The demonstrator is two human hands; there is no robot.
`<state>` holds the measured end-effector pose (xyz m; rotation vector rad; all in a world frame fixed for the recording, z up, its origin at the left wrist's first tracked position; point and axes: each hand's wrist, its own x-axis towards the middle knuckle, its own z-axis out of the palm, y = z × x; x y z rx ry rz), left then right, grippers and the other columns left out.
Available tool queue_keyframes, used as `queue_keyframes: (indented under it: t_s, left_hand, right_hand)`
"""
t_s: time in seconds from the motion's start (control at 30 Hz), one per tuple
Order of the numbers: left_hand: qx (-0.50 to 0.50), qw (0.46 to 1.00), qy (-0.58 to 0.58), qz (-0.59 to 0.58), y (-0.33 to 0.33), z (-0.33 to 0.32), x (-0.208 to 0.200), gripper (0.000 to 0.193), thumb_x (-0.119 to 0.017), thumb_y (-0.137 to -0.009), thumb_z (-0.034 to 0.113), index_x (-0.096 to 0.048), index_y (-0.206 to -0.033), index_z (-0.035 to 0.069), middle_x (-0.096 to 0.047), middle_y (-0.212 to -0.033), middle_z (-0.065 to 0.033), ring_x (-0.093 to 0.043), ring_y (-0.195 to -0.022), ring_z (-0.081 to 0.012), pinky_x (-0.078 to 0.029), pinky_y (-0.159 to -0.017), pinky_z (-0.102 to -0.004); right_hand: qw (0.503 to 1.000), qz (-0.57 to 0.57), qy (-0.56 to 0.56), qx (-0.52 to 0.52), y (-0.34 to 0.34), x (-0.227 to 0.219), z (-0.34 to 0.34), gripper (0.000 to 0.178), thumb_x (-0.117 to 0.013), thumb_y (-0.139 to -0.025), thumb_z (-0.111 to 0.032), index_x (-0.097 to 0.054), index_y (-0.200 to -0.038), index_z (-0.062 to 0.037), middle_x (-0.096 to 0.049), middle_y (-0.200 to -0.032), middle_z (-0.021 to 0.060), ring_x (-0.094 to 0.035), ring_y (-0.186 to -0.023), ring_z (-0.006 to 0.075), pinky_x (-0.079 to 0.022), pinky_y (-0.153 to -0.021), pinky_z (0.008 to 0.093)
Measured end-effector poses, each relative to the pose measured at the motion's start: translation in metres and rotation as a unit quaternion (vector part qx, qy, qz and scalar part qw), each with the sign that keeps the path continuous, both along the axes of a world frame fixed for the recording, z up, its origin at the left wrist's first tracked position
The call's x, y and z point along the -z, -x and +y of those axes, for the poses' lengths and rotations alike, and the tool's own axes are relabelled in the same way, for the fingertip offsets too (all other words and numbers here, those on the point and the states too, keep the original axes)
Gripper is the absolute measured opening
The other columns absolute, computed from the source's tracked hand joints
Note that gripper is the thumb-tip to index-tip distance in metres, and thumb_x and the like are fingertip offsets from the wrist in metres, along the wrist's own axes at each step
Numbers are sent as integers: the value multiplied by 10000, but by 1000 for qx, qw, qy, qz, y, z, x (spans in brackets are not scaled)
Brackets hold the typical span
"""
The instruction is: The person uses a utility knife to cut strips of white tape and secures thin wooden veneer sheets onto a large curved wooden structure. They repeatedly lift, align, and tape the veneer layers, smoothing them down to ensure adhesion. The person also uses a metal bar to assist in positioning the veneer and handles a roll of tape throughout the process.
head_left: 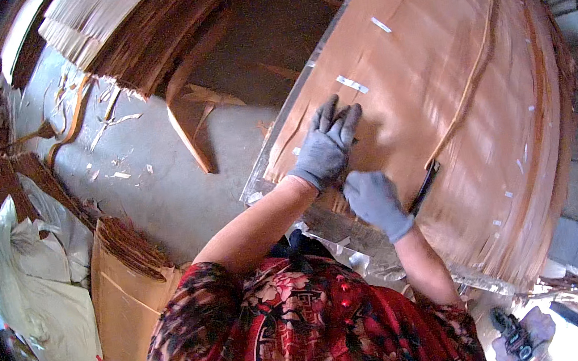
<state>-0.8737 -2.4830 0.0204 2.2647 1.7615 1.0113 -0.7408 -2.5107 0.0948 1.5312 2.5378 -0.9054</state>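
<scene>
A large sheet of thin brown wood veneer lies on the work table, with small white tape pieces on it. My left hand, in a grey glove, rests flat near the sheet's left edge, fingers stretched out. Close beside it, my right hand, also gloved in grey, is closed over the near edge; what it holds, if anything, is hidden. One white tape piece sits just beyond my left fingertips. A dark, narrow bar-like object lies right of my right hand, at the end of a long thin veneer strip.
Stacked veneer sheets stand at the far left. Veneer scraps litter the grey floor. Crumpled pale plastic sheeting and a brown board lie at the left. A black wheeled item is at the lower right.
</scene>
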Motion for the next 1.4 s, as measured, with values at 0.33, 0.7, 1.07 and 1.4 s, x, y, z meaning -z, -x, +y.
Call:
queue_keyframes:
  t_s: [0.33, 0.7, 1.07, 1.4]
  left_hand:
    - [-168, 977, 31, -128, 69, -57, -9, 761, -625, -752, 154, -212, -1350, -73, -449, -1269, -229, -293, -1257, -438, -238, -1049, -465]
    - [-135, 989, 58, 14, 91, -80, -24, 694, -578, -747, 148, -274, -1330, -72, -448, -1279, -201, -320, -1255, -405, -256, -1041, -483]
    - [-159, 987, 33, -16, 77, -21, -27, 616, -523, -752, 84, -310, -1312, -58, -429, -1282, -217, -287, -1280, -390, -222, -1056, -479]
    - [-132, 983, 89, 92, 64, 46, 6, 677, -543, -816, 295, -259, -1363, 15, -381, -1350, -166, -225, -1318, -362, -189, -1071, -478]
  right_hand:
    - [997, 75, 3, 6, 14, -3, 31, 258, -519, -880, -266, -587, -744, -57, -546, -568, 150, -572, -515, 262, -421, -496, 364]
    - [983, -159, 0, -87, 105, 9, 91, 444, -554, -780, -508, -681, -810, -84, -655, -808, 162, -636, -771, 344, -500, -684, 431]
    - [973, -177, -125, -81, 78, 23, 80, 188, -514, -767, -208, -683, -786, -127, -667, -789, 123, -660, -746, 280, -505, -610, 452]
    - [993, 20, -56, -101, 57, 19, 74, 234, -525, -803, -291, -638, -711, -108, -642, -734, 141, -625, -683, 343, -497, -603, 445]
